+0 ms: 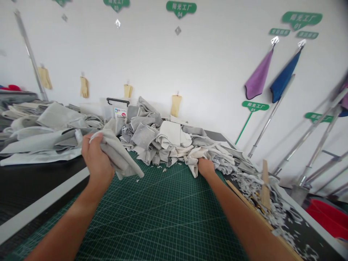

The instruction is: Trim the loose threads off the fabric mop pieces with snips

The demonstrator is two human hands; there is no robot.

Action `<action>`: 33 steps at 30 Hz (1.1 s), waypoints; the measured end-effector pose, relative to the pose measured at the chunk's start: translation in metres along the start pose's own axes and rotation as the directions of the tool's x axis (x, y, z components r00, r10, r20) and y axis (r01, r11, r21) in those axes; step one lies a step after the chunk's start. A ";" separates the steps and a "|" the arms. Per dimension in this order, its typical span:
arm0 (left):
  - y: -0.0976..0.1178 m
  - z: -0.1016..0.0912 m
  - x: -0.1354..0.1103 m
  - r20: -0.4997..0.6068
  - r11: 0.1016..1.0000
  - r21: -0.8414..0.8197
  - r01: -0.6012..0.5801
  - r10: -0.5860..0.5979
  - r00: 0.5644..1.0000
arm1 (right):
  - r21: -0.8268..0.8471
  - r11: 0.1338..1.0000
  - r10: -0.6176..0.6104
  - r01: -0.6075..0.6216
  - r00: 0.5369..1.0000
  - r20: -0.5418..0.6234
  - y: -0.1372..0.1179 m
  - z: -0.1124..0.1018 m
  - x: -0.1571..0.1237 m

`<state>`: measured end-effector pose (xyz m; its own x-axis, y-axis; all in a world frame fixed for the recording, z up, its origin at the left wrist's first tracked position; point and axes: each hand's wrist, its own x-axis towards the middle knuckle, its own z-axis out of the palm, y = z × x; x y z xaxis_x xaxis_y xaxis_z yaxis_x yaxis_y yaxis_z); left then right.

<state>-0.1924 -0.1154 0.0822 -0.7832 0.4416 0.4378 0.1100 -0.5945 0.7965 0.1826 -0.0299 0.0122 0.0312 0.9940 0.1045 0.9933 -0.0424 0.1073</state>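
My left hand [95, 154] is closed on a folded grey cloth [118, 152], held up above the left edge of the green cutting mat [152, 214]. The cloth's free end hangs down to the right. At the back of the mat lies a heap of grey and off-white cloths [168, 134]. My right hand [206, 167] reaches into the heap's front right side, its fingers tucked in a crumpled off-white cloth [196, 157]. The fingertips are hidden by that cloth, whose corner hangs onto the mat.
Stacked grey cloths [59, 134] lie on the black table at left. A clear plastic box [108, 108] stands behind. To the right are wooden strips [265, 188], fabric scraps [274, 217] and a red bucket [328, 217]. Gloves, towels and poles line the wall.
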 end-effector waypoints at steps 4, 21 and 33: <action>-0.006 0.000 0.001 0.014 0.995 -0.095 -0.024 0.026 1.000 | -0.033 0.997 -0.074 0.074 0.997 0.027 0.020 0.006 -0.011; -0.013 0.006 -0.010 0.102 0.987 -0.157 0.020 -0.004 0.995 | 0.245 0.782 -0.522 0.573 0.817 -0.246 0.014 0.024 -0.052; -0.003 0.003 -0.017 0.416 0.974 -0.113 0.198 -0.134 0.899 | 0.142 0.921 -0.343 0.363 0.928 -0.148 0.006 0.026 -0.002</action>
<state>-0.1777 -0.1191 0.0730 -0.4641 0.7567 0.4604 -0.1171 -0.5676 0.8149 0.1918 -0.0299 -0.0132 -0.3284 0.9216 0.2069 0.9417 0.3363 -0.0036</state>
